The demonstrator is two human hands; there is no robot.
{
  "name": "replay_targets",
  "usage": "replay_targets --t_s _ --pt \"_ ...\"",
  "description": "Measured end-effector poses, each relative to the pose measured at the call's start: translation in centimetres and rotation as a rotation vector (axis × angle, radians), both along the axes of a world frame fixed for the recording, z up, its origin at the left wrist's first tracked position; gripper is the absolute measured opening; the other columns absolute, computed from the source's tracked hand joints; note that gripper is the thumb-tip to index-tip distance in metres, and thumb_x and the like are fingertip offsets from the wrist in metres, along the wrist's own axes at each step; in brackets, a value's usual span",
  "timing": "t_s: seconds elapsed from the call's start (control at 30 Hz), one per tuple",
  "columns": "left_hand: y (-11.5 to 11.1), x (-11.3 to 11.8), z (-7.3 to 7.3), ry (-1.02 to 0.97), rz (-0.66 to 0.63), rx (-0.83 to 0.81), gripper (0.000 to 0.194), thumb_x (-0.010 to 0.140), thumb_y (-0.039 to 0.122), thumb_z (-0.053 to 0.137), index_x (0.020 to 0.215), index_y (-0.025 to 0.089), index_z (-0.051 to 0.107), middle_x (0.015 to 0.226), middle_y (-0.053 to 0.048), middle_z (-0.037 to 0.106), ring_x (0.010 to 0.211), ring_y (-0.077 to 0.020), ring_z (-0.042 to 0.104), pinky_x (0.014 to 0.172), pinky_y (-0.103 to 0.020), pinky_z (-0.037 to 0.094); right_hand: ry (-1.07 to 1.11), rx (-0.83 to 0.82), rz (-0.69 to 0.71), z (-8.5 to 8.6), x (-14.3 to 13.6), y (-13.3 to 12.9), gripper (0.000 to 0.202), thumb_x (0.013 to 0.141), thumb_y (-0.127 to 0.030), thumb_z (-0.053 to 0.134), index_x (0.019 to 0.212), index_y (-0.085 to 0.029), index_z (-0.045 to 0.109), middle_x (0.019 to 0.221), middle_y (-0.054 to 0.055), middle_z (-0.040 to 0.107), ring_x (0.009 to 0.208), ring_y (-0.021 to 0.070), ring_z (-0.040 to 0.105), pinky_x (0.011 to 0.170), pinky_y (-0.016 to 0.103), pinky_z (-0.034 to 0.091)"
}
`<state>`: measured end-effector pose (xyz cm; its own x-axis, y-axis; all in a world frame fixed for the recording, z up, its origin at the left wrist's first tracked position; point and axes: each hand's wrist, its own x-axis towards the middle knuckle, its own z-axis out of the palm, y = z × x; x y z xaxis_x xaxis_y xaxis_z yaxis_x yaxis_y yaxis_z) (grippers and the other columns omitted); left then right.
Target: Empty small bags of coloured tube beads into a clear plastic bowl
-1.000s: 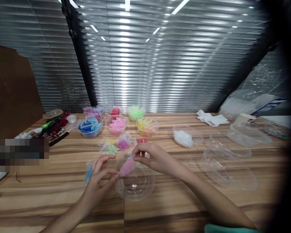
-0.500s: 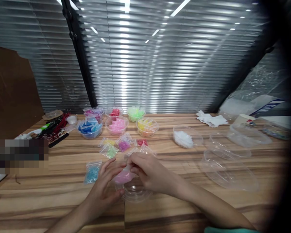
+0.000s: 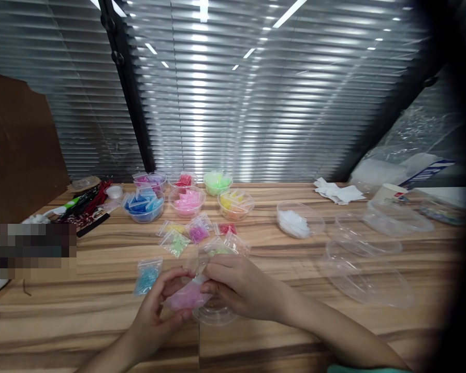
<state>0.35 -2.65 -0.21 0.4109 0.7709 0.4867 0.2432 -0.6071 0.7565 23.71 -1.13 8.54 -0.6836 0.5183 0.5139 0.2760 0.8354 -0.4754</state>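
A small zip bag of pink filling (image 3: 188, 295) is held tilted over a clear round plastic bowl (image 3: 217, 316). My right hand (image 3: 235, 282) pinches the bag's upper edge between thumb and fingers. On the bag's other side, my left hand (image 3: 159, 305) curls its fingers and thumb around the left end. The bowl's hinged clear lid stands behind my right hand, which partly covers it. To the left of the hands lies a zip bag of blue beads (image 3: 148, 277). Just beyond them are small bags of green beads (image 3: 176, 242), purple beads (image 3: 198, 233) and red beads (image 3: 227, 228).
Along the back stand bowls of blue bags (image 3: 144, 204), pink bags (image 3: 187, 201) and yellow and orange bags (image 3: 236, 202). A bowl of white bags (image 3: 294, 223) and open clear containers (image 3: 368, 274) sit at right. Cords (image 3: 91, 204) lie left, near a brown board (image 3: 19, 150).
The pink bag has come lower and slightly left. My left hand's fingers, spread earlier, have curled around the bag, while my right hand keeps its pinch and has dipped slightly.
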Motion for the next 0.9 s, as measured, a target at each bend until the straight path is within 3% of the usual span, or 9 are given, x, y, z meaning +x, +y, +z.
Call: replay_targets --t_s 0.23,0.33,0.53,0.63,0.77,0.9 --pt "0.0 -0.4 0.2 -0.030 -0.075 0.045 0.038 0.090 0.047 0.064 0.124 0.031 0.057 0.123 -0.007 0.066 0.119 -0.0249 0.061 0.099 -0.034 0.054 0.053 0.089 -0.018 0.0 -0.2 -0.6 0.016 0.097 -0.014 0.044 0.084 -0.019 0.051 0.074 0.002 0.060 0.060 0.0123 0.048 0.055 0.023 0.037" --pt "-0.1 -0.2 0.0 -0.038 -0.067 0.064 0.040 0.089 0.040 0.067 0.126 0.031 0.054 0.120 -0.007 0.067 0.118 -0.0253 0.062 0.098 -0.035 0.054 0.037 0.148 -0.017 0.2 -0.3 -1.0 0.018 0.099 -0.018 0.043 0.083 -0.018 0.052 0.072 0.003 0.061 0.059 0.0127 0.049 0.053 0.024 0.035" --pt "-0.2 0.1 -0.5 -0.057 0.068 0.155 0.059 0.088 0.019 0.067 0.139 0.027 0.037 0.118 -0.009 0.063 0.110 -0.0214 0.063 0.095 -0.032 0.055 -0.022 0.231 -0.044 -0.2 -0.5 -1.8 0.018 0.096 -0.018 0.043 0.084 -0.017 0.056 0.073 0.005 0.065 0.057 0.0141 0.052 0.051 0.027 0.036" --pt "-0.3 0.1 -0.5 -0.035 0.072 0.235 0.052 0.089 0.023 0.067 0.135 0.029 0.043 0.116 -0.007 0.061 0.110 -0.0220 0.061 0.096 -0.034 0.053 -0.055 0.260 -0.023 -0.5 -0.8 -2.2 0.016 0.093 -0.016 0.044 0.094 -0.016 0.060 0.079 0.004 0.068 0.066 0.0148 0.058 0.056 0.026 0.041" --pt "-0.7 0.1 -0.2 -0.026 0.138 0.348 0.049 0.084 0.026 0.073 0.128 0.028 0.051 0.116 -0.006 0.054 0.107 -0.0212 0.058 0.096 -0.031 0.050 -0.129 0.339 0.044 -0.3 -1.5 -2.9 0.021 0.092 -0.013 0.040 0.092 -0.014 0.061 0.088 0.005 0.072 0.082 0.0155 0.063 0.057 0.025 0.043" --pt "-0.9 -0.1 0.1 -0.018 0.067 0.484 0.043 0.091 0.037 0.065 0.129 0.028 0.048 0.117 -0.006 0.056 0.109 -0.0217 0.058 0.105 -0.036 0.047 -0.230 0.326 0.085 -1.4 -2.4 -3.5 0.026 0.100 -0.019 0.037 0.096 -0.014 0.062 0.086 0.003 0.073 0.072 0.0129 0.063 0.052 0.025 0.044"
